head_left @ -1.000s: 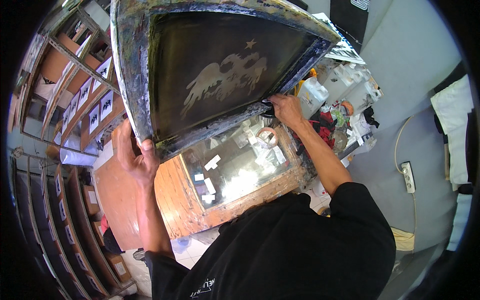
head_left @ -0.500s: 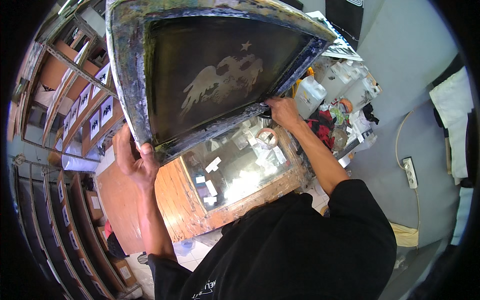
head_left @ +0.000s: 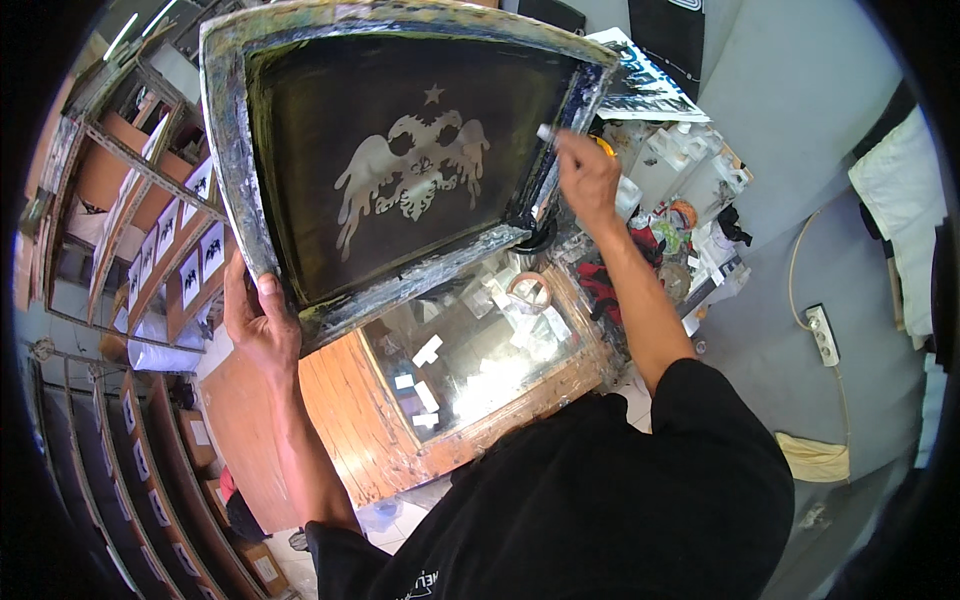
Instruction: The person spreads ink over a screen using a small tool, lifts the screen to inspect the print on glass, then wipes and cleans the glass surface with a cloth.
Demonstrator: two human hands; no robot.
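My left hand (head_left: 266,325) grips the lower left corner of a screen printing frame (head_left: 228,140), its thumb on the near face. The frame is held tilted up above the table, its rim smeared with ink. Its dark mesh carries a pale two-headed eagle with a star above. Close to the frame's right side, my right hand (head_left: 588,180) is closed, with a small whitish tip (head_left: 545,132) showing at its fingers. What that thing is, I cannot make out. Beneath the frame lies a wooden table (head_left: 345,410) with an inset glass pane (head_left: 480,355).
Small white paper pieces (head_left: 426,350) and a tape roll (head_left: 547,292) lie on the glass. Cluttered containers and rags (head_left: 600,290) crowd the right. Drying racks (head_left: 150,180) with eagle prints stand left. A power strip (head_left: 822,335) hangs on the grey wall.
My right hand has let go of the frame's lower right corner and moved up along its right side. The frame has shifted left and turned, showing the eagle more squarely.
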